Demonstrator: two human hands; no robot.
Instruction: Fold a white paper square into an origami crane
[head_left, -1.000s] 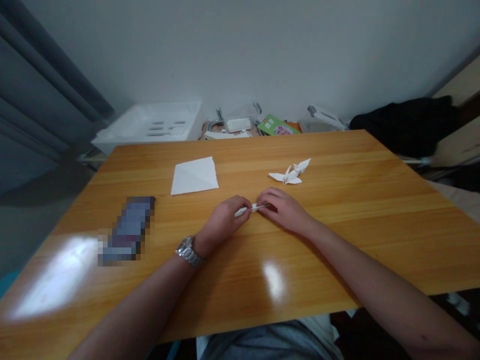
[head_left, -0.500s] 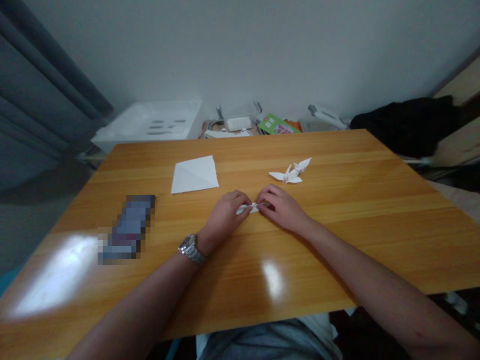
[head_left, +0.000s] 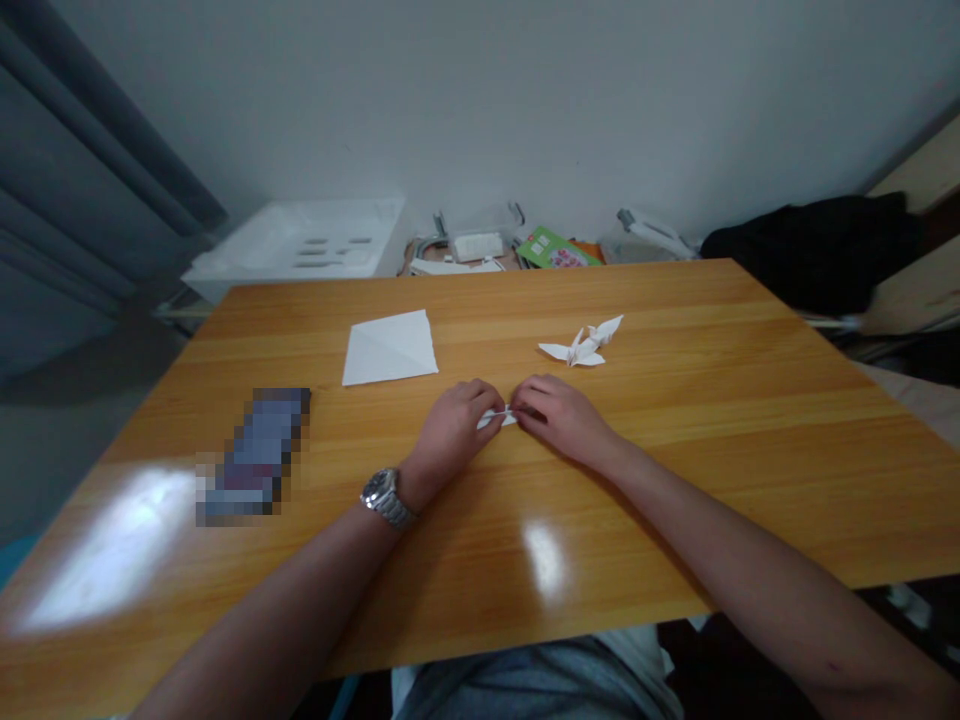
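Folded paper pinched in both hands; no legible markings

Head view. My left hand (head_left: 457, 420) pinches the near-left end of a small strip of folded white paper (head_left: 509, 418), thumb against fingertips. My right hand (head_left: 562, 410) pinches the opposite end. The strip lies low over the wooden table (head_left: 637, 560), directly before me, and serves as the landmark for this report. Holding both ends, with fingertips nearly meeting, presumably steadies so narrow a piece and brings pressure close to its middle. The individual folds are too small to tell.

Beyond the strip, to its right, rests a paper crane (head_left: 579, 352), wings spread; to its left, farther off, lies a creased square sheet (head_left: 391, 350). Both appear placed to leave my forearms room. Well left of the strip is a phone-like object (head_left: 259, 455), pixelated, its display unreadable.

Markings: a green booklet (head_left: 557, 250), far beyond the strip, bears pale print and a pink picture; wording illegible. My steel wristwatch (head_left: 386, 498), nearer me and left of the strip, shows no readable brand.
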